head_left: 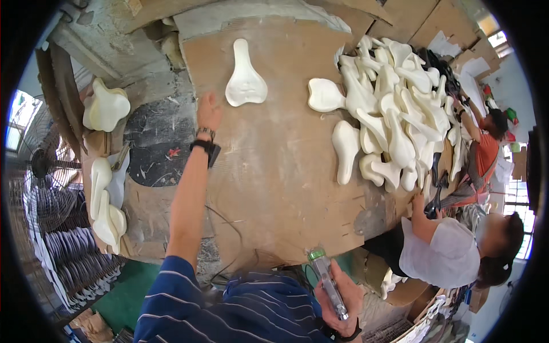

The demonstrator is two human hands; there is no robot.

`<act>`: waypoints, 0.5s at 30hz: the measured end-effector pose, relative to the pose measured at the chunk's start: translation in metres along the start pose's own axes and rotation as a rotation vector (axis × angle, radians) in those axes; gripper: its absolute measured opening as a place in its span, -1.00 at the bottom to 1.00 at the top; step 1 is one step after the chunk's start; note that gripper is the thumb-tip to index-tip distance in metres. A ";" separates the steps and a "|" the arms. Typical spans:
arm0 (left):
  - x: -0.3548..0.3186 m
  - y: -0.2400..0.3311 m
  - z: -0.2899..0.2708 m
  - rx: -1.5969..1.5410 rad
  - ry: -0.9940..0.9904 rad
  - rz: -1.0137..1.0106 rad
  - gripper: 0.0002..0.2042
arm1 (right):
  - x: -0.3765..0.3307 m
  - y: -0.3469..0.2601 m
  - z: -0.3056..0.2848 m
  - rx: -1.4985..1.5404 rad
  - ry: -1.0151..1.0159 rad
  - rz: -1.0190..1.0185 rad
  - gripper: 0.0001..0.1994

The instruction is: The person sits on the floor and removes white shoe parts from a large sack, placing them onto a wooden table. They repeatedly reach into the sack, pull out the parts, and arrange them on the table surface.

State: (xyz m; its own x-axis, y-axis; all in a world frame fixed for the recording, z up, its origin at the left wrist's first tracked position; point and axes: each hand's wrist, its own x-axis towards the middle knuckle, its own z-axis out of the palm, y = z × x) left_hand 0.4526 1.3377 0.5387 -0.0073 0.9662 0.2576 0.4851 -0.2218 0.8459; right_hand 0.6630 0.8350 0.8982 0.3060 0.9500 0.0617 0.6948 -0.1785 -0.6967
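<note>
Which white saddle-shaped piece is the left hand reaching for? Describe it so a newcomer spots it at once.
Start at the big brown worktable. Just beyond the outstretched left hand, toward the table's far edge, lies a single white saddle-shaped piece, narrow end pointing away. Unlike the heaped pile of similar pieces to the right, it lies alone.

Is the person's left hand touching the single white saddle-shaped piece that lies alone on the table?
Apart. In the head view, bare brown table shows between the fingertips of the left hand and the lone white saddle-shaped piece.

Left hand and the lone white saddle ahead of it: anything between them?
Nothing: in the head view only bare brown worktop separates the left hand from the saddle.
</note>
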 end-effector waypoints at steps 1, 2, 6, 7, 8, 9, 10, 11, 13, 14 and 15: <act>0.013 0.002 0.016 0.050 0.018 0.021 -0.48 | -0.001 0.002 0.001 0.064 -0.013 0.034 -0.41; 0.024 0.011 0.033 0.096 0.036 0.046 -0.44 | -0.002 0.005 0.000 0.127 -0.022 0.067 -0.40; 0.031 0.079 0.053 0.156 -0.324 -0.159 -0.30 | -0.002 0.024 0.002 0.170 -0.044 0.103 -0.37; 0.030 0.088 0.048 0.166 -0.423 -0.224 -0.29 | -0.003 0.029 0.003 0.199 -0.054 0.093 -0.36; 0.018 0.093 0.046 0.110 -0.318 -0.102 -0.30 | -0.005 0.035 0.005 0.221 -0.052 0.091 -0.35; 0.000 0.099 0.046 0.043 -0.219 0.024 -0.31 | -0.008 0.038 0.005 0.241 -0.037 0.093 -0.34; -0.017 0.108 0.041 -0.107 -0.174 0.044 -0.33 | -0.005 0.036 -0.001 0.197 -0.059 0.082 -0.33; -0.037 0.121 0.036 -0.258 -0.136 0.057 -0.35 | -0.006 0.038 -0.001 0.207 -0.030 0.075 -0.34; -0.086 0.167 0.037 -0.578 -0.151 -0.093 -0.36 | -0.012 0.049 0.003 0.237 0.020 0.054 -0.34; -0.105 0.179 0.042 -0.610 -0.159 -0.086 -0.37 | -0.016 0.053 0.000 0.297 -0.054 0.054 -0.13; -0.123 0.190 0.049 -0.642 -0.166 -0.081 -0.38 | -0.020 0.056 -0.001 0.296 -0.049 0.065 -0.13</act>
State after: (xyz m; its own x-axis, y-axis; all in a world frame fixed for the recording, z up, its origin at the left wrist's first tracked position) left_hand 0.5888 1.1835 0.6450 0.1378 0.9791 0.1498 -0.1282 -0.1324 0.9829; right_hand 0.6963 0.8063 0.8588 0.3070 0.9515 -0.0191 0.4526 -0.1636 -0.8766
